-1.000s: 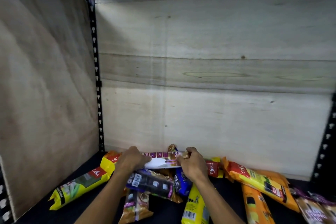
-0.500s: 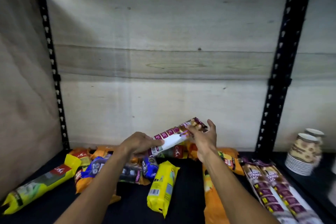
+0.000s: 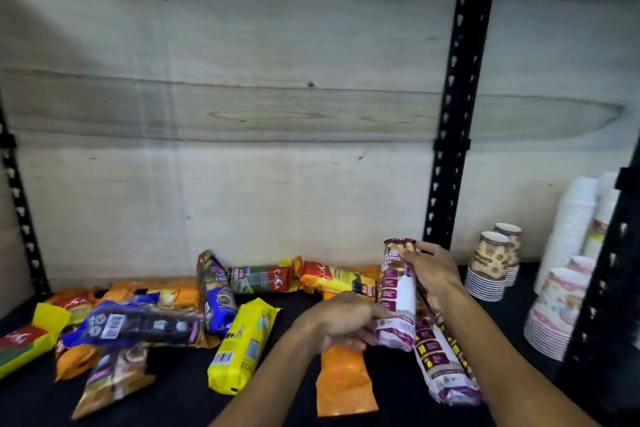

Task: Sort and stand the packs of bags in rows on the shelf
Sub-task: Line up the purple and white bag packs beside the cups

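A purple-and-white pack of bags (image 3: 398, 291) is held nearly upright above the dark shelf (image 3: 180, 399). My left hand (image 3: 341, 321) grips its lower end and my right hand (image 3: 431, 270) grips its upper part. Just below it two more purple packs (image 3: 440, 357) lie flat side by side. An orange pack (image 3: 344, 381) lies under my left wrist. Left of it lie a yellow pack (image 3: 242, 343), a blue pack (image 3: 214, 291), a dark blue pack (image 3: 138, 322) and several orange, green and yellow packs, all loose and flat.
A black perforated upright (image 3: 457, 107) stands behind my right hand. Right of it are stacked patterned paper cups (image 3: 495, 260), a tall stack of white cups (image 3: 571, 225) and more patterned cups (image 3: 557, 308). A plywood back wall (image 3: 242, 114) closes the shelf.
Both hands lifted the purple-and-white pack from the pile, carried it right and turned it from lying flat to nearly upright. The view has swung right, bringing the cups into sight.
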